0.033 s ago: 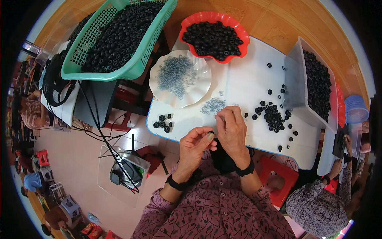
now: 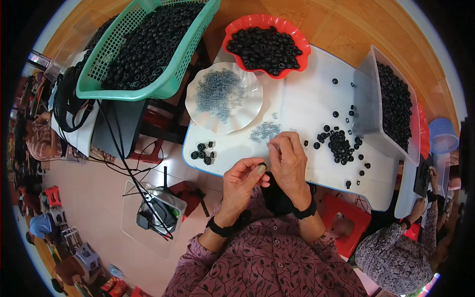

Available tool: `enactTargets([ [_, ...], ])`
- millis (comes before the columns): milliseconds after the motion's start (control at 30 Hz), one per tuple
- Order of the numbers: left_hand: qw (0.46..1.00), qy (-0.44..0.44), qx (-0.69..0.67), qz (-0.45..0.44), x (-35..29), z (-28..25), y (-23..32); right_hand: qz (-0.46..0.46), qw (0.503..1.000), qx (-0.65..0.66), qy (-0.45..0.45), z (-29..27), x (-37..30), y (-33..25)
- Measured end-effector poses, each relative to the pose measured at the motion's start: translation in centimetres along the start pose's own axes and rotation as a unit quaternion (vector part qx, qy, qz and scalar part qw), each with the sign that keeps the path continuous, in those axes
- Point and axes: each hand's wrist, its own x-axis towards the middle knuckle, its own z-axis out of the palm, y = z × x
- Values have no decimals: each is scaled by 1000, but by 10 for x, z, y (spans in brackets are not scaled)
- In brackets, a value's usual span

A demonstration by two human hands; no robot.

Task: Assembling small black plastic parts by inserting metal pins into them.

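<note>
My left hand [image 2: 243, 184] pinches a small round black plastic part [image 2: 262, 165] between thumb and fingertips, just off the table's near edge. Close beside it, my right hand [image 2: 288, 161] is closed with thumb and forefinger together; whatever it holds is too small to make out. Just beyond the right fingertips lies a loose patch of tiny silvery pieces, perhaps springs [image 2: 265, 131]. More of them fill the middle of a white scalloped plate [image 2: 252, 106]. To the right is a scattered pile of black parts [image 2: 340, 147], and a small cluster of black parts [image 2: 201, 154] sits at the left corner.
Black parts fill a green basket [image 2: 148, 93] at far left, a red scalloped bowl [image 2: 306, 52] at the back and a clear bin [image 2: 367, 99] on the right. A red stool [image 2: 349, 222] stands below the table [image 2: 311, 89]. Another person [image 2: 396, 257] works at lower right.
</note>
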Motion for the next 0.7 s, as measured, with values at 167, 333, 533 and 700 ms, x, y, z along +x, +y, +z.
enactTargets([
  [167, 1000, 7, -4, -3, 0, 1, 0, 51, 988, 143, 8, -4, -5, 4],
  [333, 1000, 9, -6, -3, 0, 4, 1, 233, 902, 362, -46, -21, -14, -1],
  [533, 999, -21, 19, 17, -1, 9, 0, 243, 878, 410, -45, -40, -22, -5],
  [700, 998, -59, 9, 28, -3, 15, -1, 243, 866, 435, -38, -48, -29, -9],
])
